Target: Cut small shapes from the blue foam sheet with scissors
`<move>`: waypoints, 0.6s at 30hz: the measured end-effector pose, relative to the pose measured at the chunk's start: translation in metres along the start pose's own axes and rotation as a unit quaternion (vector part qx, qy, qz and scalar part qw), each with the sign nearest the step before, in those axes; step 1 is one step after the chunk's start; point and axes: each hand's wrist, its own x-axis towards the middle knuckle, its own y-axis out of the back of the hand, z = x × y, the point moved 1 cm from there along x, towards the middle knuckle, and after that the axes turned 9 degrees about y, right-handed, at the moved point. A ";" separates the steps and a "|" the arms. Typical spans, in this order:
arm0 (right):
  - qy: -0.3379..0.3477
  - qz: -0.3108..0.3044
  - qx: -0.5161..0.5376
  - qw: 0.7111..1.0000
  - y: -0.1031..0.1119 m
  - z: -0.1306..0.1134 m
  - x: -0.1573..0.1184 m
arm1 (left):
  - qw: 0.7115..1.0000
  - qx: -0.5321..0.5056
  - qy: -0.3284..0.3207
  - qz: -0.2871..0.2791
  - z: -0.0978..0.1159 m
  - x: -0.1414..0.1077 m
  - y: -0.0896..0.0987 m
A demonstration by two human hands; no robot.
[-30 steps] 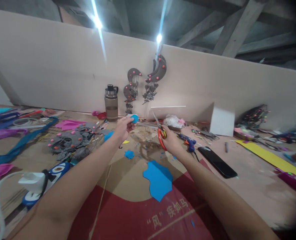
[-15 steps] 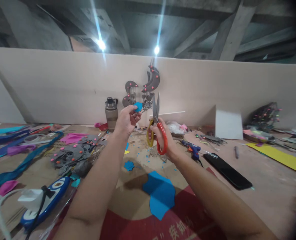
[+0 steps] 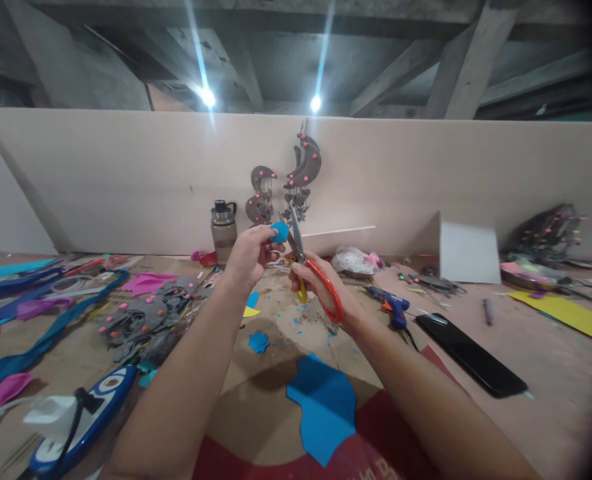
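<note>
A small blue piece is held up in a narrow pinch between the thumb and fingers of the left hand, clear of the cardboard below. Scissors are gripped in the right hand, with the fingers wrapped at the red and yellow handles; the blades are parted and stand close to the right edge of the piece. Whether that edge lies between the blades or merely in front of one cannot be told from this view. The chief hazard is judged to be the left fingertips: little of the piece is left between pinch and steel, so a nick could be caused by a closing of the blades too far leftward. A bent or ragged edge could result if the thin piece were twisted under the blades, since it is supported at one side only. Should the pinch be slackened, the piece could be dropped among the blue scraps and be hard to pick out. A larger blue sheet and a blue star-like piece are noted on the cardboard, both untouched. A glue gun lies near the right forearm; its cord could be snagged by a wide elbow swing.
</note>
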 end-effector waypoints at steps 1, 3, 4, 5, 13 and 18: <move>0.007 -0.006 -0.005 1.000 0.000 -0.001 -0.001 | 1.000 0.008 0.001 0.003 0.000 -0.001 -0.001; 0.019 -0.009 -0.012 1.000 -0.002 -0.003 -0.002 | 1.000 0.020 0.000 0.014 0.000 -0.003 -0.002; 0.024 -0.007 -0.011 1.000 -0.002 -0.004 -0.002 | 1.000 0.023 -0.001 0.018 0.001 -0.004 -0.003; 0.029 -0.005 -0.009 1.000 -0.003 -0.005 -0.003 | 0.999 0.025 -0.003 0.020 0.001 -0.005 -0.003; 0.024 -0.012 0.001 1.000 -0.008 -0.008 -0.005 | 0.999 0.014 -0.033 0.015 0.002 -0.008 -0.002; 0.018 -0.009 0.028 0.999 -0.007 -0.003 -0.005 | 0.999 0.008 -0.037 0.023 0.002 -0.007 -0.002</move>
